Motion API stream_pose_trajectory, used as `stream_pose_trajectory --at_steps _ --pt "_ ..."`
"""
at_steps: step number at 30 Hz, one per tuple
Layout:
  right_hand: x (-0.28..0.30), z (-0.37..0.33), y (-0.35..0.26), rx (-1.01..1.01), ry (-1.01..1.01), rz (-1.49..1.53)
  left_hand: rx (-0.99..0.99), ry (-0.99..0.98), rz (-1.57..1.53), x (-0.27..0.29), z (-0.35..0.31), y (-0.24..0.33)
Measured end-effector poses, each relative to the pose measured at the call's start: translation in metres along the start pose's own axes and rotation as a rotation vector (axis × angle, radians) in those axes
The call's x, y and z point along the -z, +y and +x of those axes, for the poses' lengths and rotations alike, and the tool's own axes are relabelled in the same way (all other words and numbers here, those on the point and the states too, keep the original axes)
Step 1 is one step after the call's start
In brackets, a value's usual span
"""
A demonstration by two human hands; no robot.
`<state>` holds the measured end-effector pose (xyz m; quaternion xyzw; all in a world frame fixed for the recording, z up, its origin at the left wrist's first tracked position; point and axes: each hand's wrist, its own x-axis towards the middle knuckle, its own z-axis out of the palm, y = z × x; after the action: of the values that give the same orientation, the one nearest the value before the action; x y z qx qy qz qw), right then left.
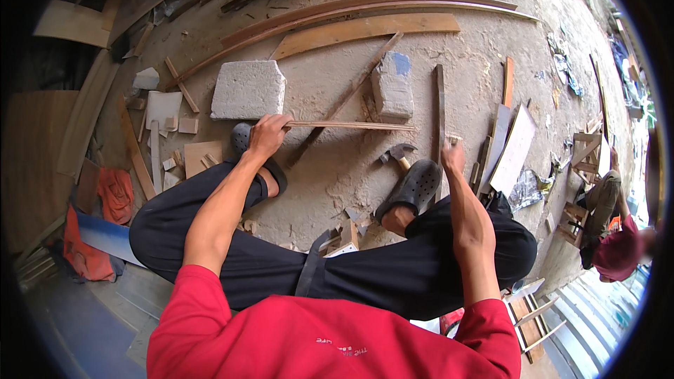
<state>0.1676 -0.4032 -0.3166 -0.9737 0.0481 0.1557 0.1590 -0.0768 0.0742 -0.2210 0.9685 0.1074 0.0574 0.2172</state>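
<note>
My left hand (267, 135) is closed around the left end of a few thin wooden strips (351, 125). Level above the floor, the strips stretch rightward past two pale blocks, their far end short of my right hand (453, 156). That hand is curled shut beside a long dark wooden batten (440, 98); whatever its fingers hold is too small to make out. A claw hammer (400, 156) lies on the ground by my right clog (409, 188). The large white block (248, 90) sits beyond my left hand, and a narrower block with a blue patch (393, 85) stands farther right.
A dark plank (354, 88) slants across the floor between the blocks. Long boards (365, 30) lie at the back. Several offcuts (188, 125) are scattered at left, near orange cloth (114, 195). Boards (513, 147) lean at right; another person (618, 249) sits farther off.
</note>
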Motion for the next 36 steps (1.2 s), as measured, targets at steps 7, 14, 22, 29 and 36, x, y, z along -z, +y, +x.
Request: stream_pose_trajectory --at_steps 7,14,22,29,36 --pt "-0.055 0.002 0.072 -0.304 -0.328 0.161 0.046 -0.035 -0.056 0.002 -0.003 -0.009" --pt "-0.053 0.016 0.098 -0.100 -0.372 -0.104 0.087 -0.102 -0.053 0.004 -0.001 -0.013" --pt "0.030 -0.014 -0.001 -0.040 -0.021 -0.126 0.096 -0.086 -0.054 -0.003 -0.014 -0.026" --pt "0.121 -0.020 -0.094 -0.067 0.019 0.037 0.122 -0.084 -0.096 -0.010 -0.011 -0.020" --pt "0.167 -0.044 -0.173 -0.011 0.054 0.452 0.169 -0.078 -0.097 -0.022 -0.006 -0.026"
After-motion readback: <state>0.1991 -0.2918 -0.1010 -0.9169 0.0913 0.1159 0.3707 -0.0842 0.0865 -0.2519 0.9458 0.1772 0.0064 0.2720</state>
